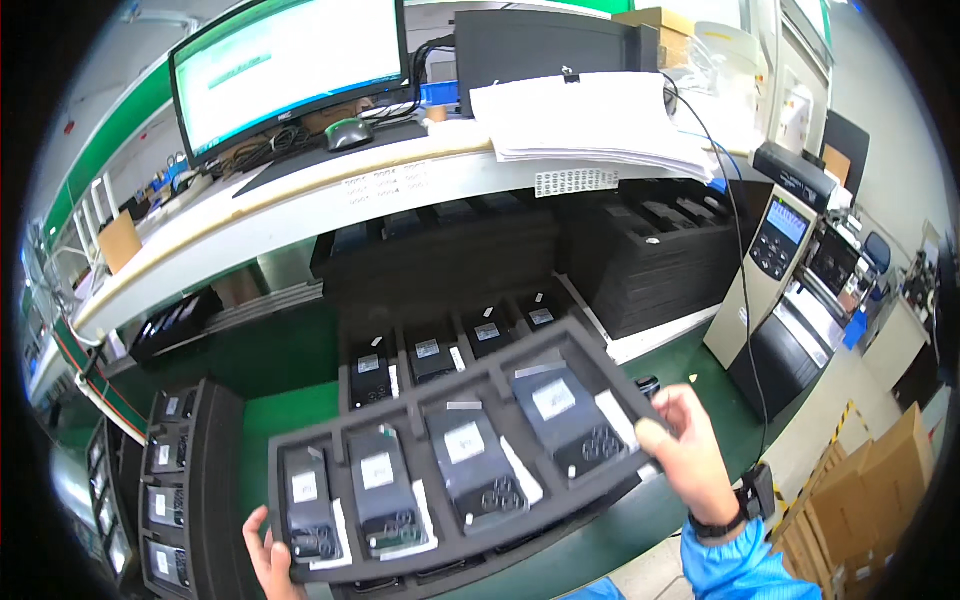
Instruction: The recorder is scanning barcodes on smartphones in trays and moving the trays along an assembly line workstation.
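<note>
Both hands carry a black foam tray [555, 503], tilted with its right end higher. Several dark smartphones [463, 470] lie in its separate compartments, camera bumps toward me. Each phone bears a white label, and a narrow white strip lies along its right side. My left hand [268, 560] grips the lower left corner, fingers at the outer edge. At the right end, my right hand [690, 455] is closed round the rim, thumb on top. Beneath and behind the held tray, another black tray [400, 345] with similar phones is partly hidden.
Black trays with phones [168, 505] stand at the left on the green surface. A stack of black foam trays [660, 270] sits under the shelf, beside a label printer [770, 260] with a hanging cable. Monitor [290, 65], mouse [348, 134] and papers [590, 115] occupy the shelf. Cartons [870, 500] stand lower right.
</note>
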The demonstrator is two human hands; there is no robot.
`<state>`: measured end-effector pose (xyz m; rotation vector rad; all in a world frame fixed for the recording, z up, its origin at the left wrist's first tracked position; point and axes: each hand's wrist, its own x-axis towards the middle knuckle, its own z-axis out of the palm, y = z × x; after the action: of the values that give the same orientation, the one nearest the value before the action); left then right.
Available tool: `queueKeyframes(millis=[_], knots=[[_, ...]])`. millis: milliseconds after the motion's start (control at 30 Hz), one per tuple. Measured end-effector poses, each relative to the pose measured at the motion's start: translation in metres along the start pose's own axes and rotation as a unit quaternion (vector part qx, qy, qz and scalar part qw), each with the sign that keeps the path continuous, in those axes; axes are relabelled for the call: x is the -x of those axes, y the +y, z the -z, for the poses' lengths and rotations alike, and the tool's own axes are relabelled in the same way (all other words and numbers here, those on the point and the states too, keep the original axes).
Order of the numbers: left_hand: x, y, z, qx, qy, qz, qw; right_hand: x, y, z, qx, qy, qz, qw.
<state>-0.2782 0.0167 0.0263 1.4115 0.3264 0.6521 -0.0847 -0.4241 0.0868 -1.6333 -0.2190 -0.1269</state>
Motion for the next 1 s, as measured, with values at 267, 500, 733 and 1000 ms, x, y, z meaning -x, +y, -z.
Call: queueKeyframes(millis=[267, 500, 733, 1000], knots=[[-0.169, -0.041, -0.110, 0.041, -0.045, -0.036, 0.998, -0.164, 0.088, -0.007, 0.020, 0.074, -0.053, 0.996], [-0.229, -0.091, -0.138, 0.009, 0.077, -0.023, 0.997, -0.212, 0.146, -0.031, 0.139, 0.127, -0.101, 0.977], [-0.208, -0.090, -0.133, -0.178, 0.071, -0.035, 0.981, -0.164, 0.090, -0.014, 0.097, 0.011, -0.132, 0.986], [-0.113, -0.028, -0.117, -0.412, -0.209, -0.178, 0.869, -0.039, 0.096, 0.061, 0.346, 0.150, -0.028, 0.926]])
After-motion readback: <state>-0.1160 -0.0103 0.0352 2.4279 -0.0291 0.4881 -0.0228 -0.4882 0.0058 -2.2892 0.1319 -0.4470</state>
